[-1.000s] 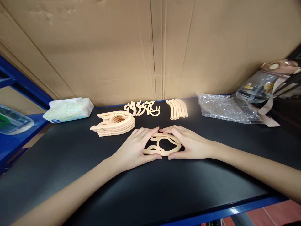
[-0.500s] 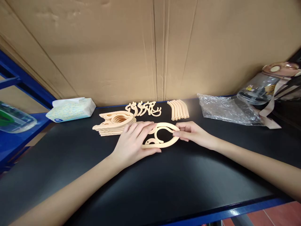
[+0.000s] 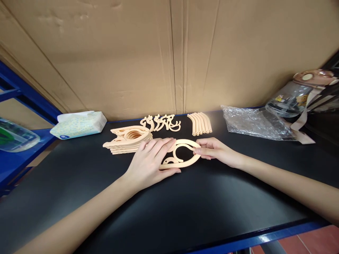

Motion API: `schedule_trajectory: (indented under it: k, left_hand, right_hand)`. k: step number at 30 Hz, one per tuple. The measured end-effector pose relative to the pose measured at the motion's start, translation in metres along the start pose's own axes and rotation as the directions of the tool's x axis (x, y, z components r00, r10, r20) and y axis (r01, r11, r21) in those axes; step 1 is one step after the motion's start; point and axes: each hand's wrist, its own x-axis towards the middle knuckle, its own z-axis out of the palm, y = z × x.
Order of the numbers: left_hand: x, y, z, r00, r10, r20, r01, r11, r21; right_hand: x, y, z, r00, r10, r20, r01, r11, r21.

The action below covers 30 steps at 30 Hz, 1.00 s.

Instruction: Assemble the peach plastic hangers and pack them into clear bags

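A cream plastic folding hanger (image 3: 189, 161), folded up with its hook curled inside the arms, lies between my hands just above or on the black tabletop. My left hand (image 3: 150, 160) covers its left end, fingers over the top and thumb along the near edge. At the right tip, my right hand (image 3: 212, 151) pinches the curved end between thumb and fingers. Behind my left hand sits a stack of folded hangers (image 3: 127, 141). Several loose hooks (image 3: 161, 122) and a row of curved hanger arms (image 3: 200, 123) lie farther back.
A tissue pack (image 3: 78, 124) rests at the back left, near a blue metal frame (image 3: 31, 97). On the right are a crinkled clear plastic bag (image 3: 251, 121) and a clear bottle (image 3: 290, 97) with a strap. Cardboard (image 3: 119, 63) stands along the back of the black table (image 3: 185, 211).
The view has shifted very slightly. Both hands keep their hold on the folded hanger, which stays nearly in the same place.
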Motion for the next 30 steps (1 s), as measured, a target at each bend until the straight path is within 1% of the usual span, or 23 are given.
schedule_trajectory:
  k: [6,12,14,17,20,23,25,26,28,30]
  left_hand:
    - [0.000,0.001,-0.001,1.000,0.007,-0.023,-0.007,1.000,-0.003]
    - [-0.001,0.001,-0.001,1.000,0.009,-0.025,-0.009,1.000,0.016]
    - [-0.002,0.001,-0.001,1.000,0.003,-0.026,-0.003,1.000,0.012]
    - [0.000,0.002,-0.005,1.000,0.012,-0.023,-0.012,1.000,0.014]
    - [0.008,-0.001,-0.021,1.000,0.023,-0.017,-0.022,0.998,0.052]
    - [0.019,-0.015,-0.049,0.998,-0.057,0.005,0.057,0.995,0.080]
    - [0.021,-0.031,-0.068,0.990,-0.137,0.033,0.135,0.989,0.055]
    - [0.021,-0.041,-0.076,0.985,-0.172,0.010,0.172,0.985,0.021]
    - [0.015,-0.063,-0.088,0.957,-0.287,0.032,0.288,0.955,-0.075]
    - [0.005,-0.083,-0.093,0.912,-0.402,0.086,0.409,0.905,-0.112]
  right_hand:
    - [0.000,0.000,0.001,1.000,-0.007,-0.004,0.006,1.000,-0.028]
    - [-0.002,0.003,0.003,0.998,-0.057,-0.035,0.054,0.996,-0.074]
    - [-0.002,0.004,0.002,0.996,-0.064,-0.066,0.060,0.996,-0.060]
    - [0.000,0.006,0.001,0.986,-0.051,-0.160,0.047,0.998,-0.028]
    - [0.003,0.008,-0.001,0.972,-0.039,-0.231,0.038,0.999,-0.008]
    - [0.004,0.011,-0.003,0.972,-0.053,-0.228,0.045,0.998,-0.040]
    - [0.004,0.013,-0.003,0.975,-0.052,-0.215,0.039,0.997,-0.061]
    - [0.004,0.013,-0.003,0.976,-0.049,-0.210,0.035,0.997,-0.069]
    - [0.004,0.014,-0.004,0.979,-0.045,-0.198,0.028,0.996,-0.086]
    - [0.004,0.014,-0.004,0.981,-0.043,-0.188,0.023,0.994,-0.106]
